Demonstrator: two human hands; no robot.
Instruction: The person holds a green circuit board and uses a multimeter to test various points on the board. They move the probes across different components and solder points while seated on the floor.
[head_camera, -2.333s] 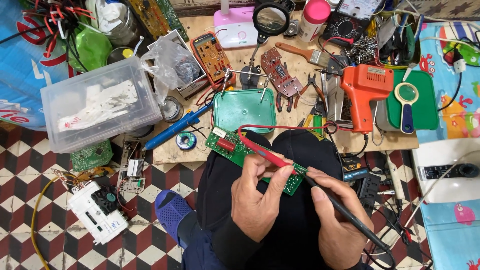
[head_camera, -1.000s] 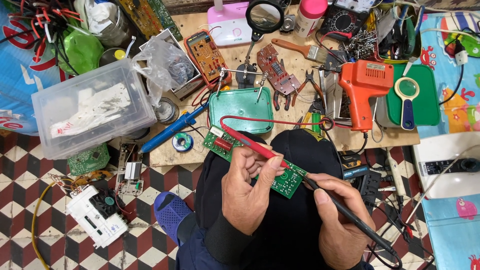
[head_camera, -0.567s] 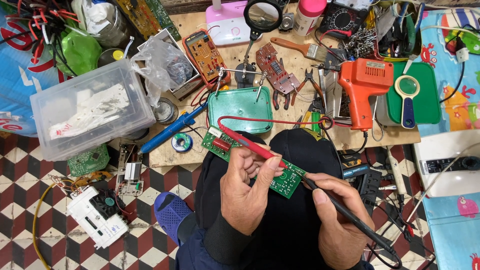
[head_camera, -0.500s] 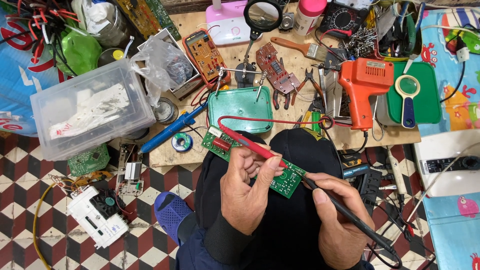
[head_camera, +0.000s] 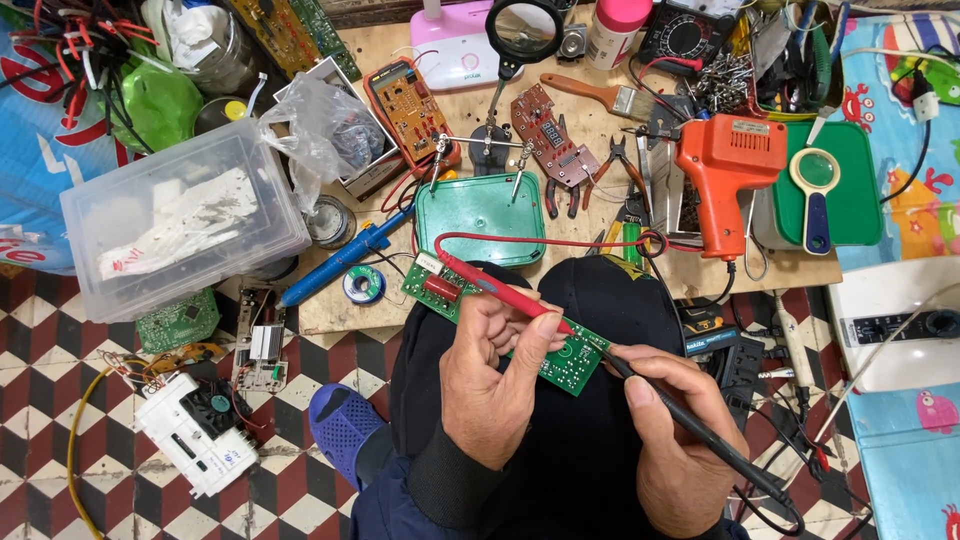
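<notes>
While our left hand (head_camera: 492, 385) grips the green circuit board (head_camera: 500, 325) over our lap, it also pins a red probe (head_camera: 495, 288) along the board — fingers clamped on both. Our right hand (head_camera: 675, 440) is closed around a black probe (head_camera: 690, 430), its tip seemingly touching the board's right end. Just beyond lies a green tray (head_camera: 482, 218) — farther right, an orange soldering gun (head_camera: 725, 175).

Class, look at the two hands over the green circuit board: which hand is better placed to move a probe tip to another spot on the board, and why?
Probably the right hand: it holds only the black probe, tip at the green circuit board. The left hand grips both board and red probe.
</notes>
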